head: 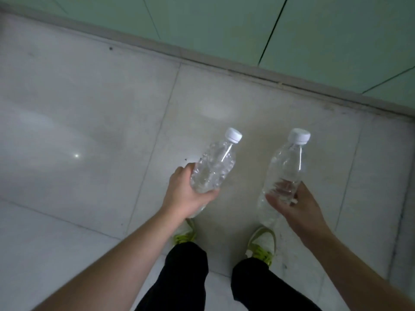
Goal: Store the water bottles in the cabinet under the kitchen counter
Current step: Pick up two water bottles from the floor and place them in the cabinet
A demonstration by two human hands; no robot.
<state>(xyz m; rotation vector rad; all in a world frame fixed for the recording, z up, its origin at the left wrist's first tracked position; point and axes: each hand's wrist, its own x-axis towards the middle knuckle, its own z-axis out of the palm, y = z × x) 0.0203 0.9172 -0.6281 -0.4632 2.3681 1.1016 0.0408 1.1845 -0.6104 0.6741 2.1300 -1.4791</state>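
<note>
I look straight down at the floor. My left hand [186, 196] grips the lower half of a clear plastic water bottle [215, 162] with a white cap, tilted forward and to the right. My right hand [294, 205] grips the lower part of a second clear water bottle [285, 167], also white-capped and nearly upright. Both bottles are held above the floor in front of my feet. The pale green cabinet fronts [224, 25] run across the top of the view, all doors closed.
Glossy grey floor tiles [89, 122] fill most of the view. A grey plinth strip [157, 47] runs diagonally under the cabinet fronts. My own shoes with yellow-green laces [261, 245] and black trousers show at the bottom.
</note>
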